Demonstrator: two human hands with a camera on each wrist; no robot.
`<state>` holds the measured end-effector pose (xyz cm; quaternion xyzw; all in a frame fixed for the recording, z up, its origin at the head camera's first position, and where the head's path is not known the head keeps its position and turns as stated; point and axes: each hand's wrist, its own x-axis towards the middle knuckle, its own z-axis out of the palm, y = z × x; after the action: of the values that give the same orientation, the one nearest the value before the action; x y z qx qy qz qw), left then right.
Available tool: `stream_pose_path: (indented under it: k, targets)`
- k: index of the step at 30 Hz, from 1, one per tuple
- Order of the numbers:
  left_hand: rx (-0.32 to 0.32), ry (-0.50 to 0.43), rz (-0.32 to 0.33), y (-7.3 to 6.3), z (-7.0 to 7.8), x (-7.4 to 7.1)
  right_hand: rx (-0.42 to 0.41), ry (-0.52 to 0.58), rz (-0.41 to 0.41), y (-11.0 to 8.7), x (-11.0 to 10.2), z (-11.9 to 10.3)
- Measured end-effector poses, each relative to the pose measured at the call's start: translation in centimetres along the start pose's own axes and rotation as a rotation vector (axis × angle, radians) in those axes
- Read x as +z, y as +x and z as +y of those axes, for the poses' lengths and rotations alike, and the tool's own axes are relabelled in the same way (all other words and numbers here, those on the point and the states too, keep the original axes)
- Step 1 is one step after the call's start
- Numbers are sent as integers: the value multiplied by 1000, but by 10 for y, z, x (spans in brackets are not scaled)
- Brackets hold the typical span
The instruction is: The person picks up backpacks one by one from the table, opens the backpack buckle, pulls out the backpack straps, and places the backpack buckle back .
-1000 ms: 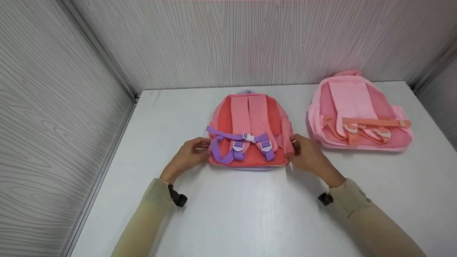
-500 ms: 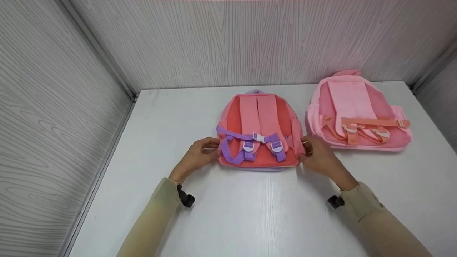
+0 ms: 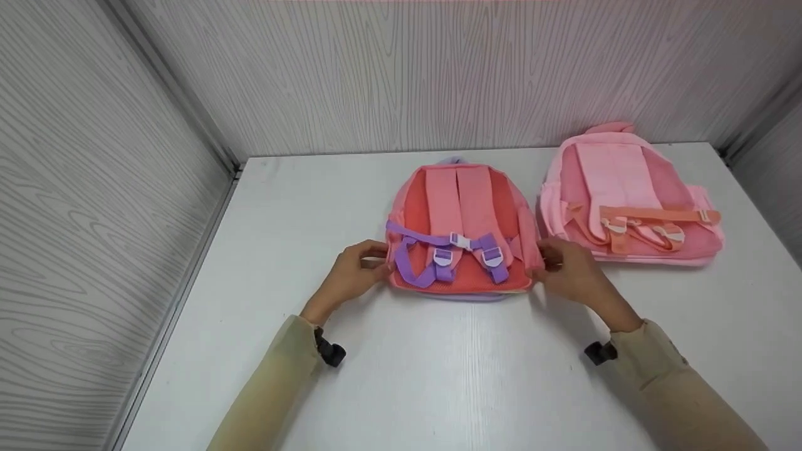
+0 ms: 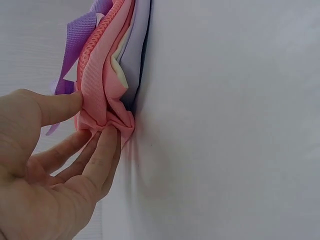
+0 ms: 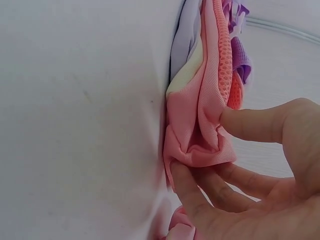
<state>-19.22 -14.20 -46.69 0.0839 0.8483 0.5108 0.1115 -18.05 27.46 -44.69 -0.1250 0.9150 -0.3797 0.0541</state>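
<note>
A coral-pink backpack [image 3: 416, 207] with purple straps lies flat on the table, its shoulder straps facing up. My left hand [image 3: 354, 272] holds its lower left corner. In the left wrist view the thumb presses the edge from above and the fingers [image 4: 102, 155] bear on the folded pink fabric. At the lower right corner my right hand [image 3: 573, 274] pinches the side, thumb [image 5: 255, 122] against the coral mesh edge and fingers under the pink fold. A lavender and cream layer of the backpack shows beneath. Its front is hidden.
A lighter pink backpack [image 3: 617, 169] with orange straps lies at the right, close beside the coral one and near my right hand. The white table [image 3: 401, 376] meets an upright wood-grain panel [image 3: 401, 75] at the back and another panel [image 3: 69, 250] at the left.
Both hands have slid the coral-pink backpack to the right across the table, nearer the lighter pink one, keeping hold of its corners. The lighter backpack stays about where it was.
</note>
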Motion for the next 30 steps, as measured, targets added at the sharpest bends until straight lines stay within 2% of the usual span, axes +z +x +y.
stream_pose_path:
  k: [7, 13, 16, 21, 24, 30]
  targets:
    - [-12, 85, 31, -2, 9, -4, 37, -21, 21, 2, -12, -6]
    - [-3, 100, 102, -4, 29, -12, 66, -4, 77, 9, -20, -20]
    - [45, 98, 139, -3, 40, -16, 32, 9, 115, 14, -18, -27]
    - [162, 126, 181, -1, 53, -17, -75, 33, 162, 25, -8, -35]
    - [212, 170, 184, 3, 58, -12, -116, 39, 151, 32, -1, -40]
    - [302, 213, 142, 14, 65, 3, -167, 45, 84, 46, 15, -46]
